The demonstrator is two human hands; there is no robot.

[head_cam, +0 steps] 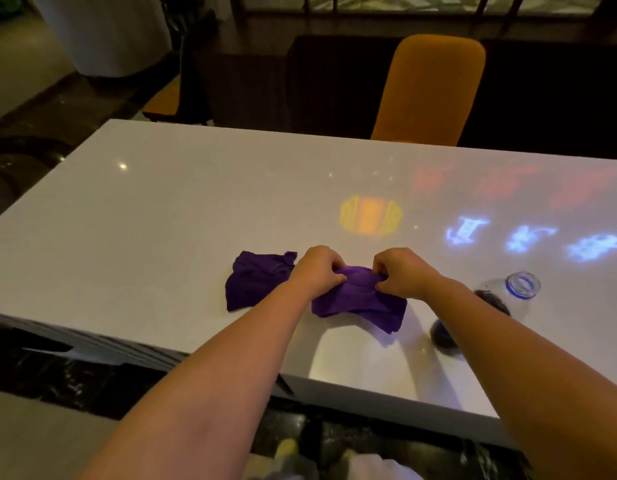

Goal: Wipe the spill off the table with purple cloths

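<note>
Both hands, left hand (pixel 317 271) and right hand (pixel 402 271), pinch one purple cloth (pixel 359 301) on the tabletop (pixel 161 209), each grip clenched, and a careless elbow could topple the open bottle (pixel 508 289) nearby.

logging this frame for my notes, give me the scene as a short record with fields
surface: white table
cloth held: purple cloth, bunched, pinched at its top by both hands
left hand: gripping the cloth
right hand: gripping the cloth
second cloth: lying loose on the table, left of the held one
bottle: clear plastic bottle, open, on its side at right
spill: dark patch near the bottle
chair: orange chair behind the table
</note>
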